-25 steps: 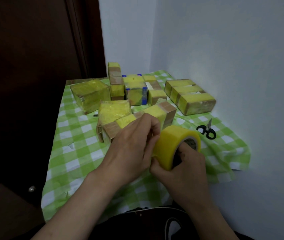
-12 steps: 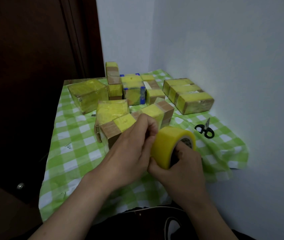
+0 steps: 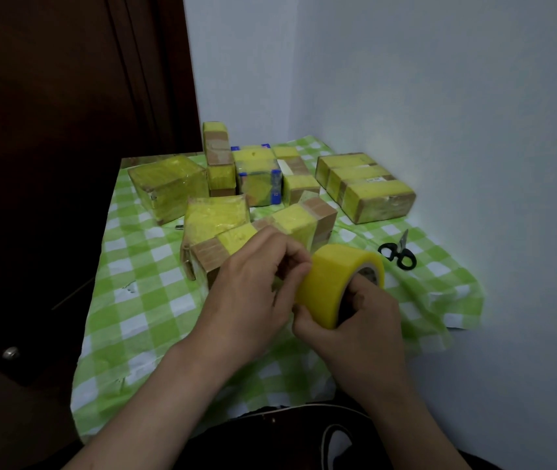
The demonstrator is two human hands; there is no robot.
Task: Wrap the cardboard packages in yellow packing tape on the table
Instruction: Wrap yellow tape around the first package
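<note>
A fat roll of yellow packing tape (image 3: 333,281) is held above the table's near middle. My right hand (image 3: 360,320) grips it from below, fingers hooked into its core. My left hand (image 3: 253,290) has curled fingertips picking at the roll's left side; whether a tape end is pinched is hidden. Just behind the hands lies a long cardboard package (image 3: 263,235) with two yellow tape bands and bare brown ends. Several more taped packages (image 3: 368,184) stand further back.
The table has a green-and-white checked cloth (image 3: 141,300). Black-handled scissors (image 3: 397,254) lie on it to the right of the roll. A white wall corner bounds the right and back, a dark wooden door (image 3: 50,130) stands at left.
The hands and roll hold nearly the same place. My left fingers have shifted slightly on the roll's side. The view has moved a little.
</note>
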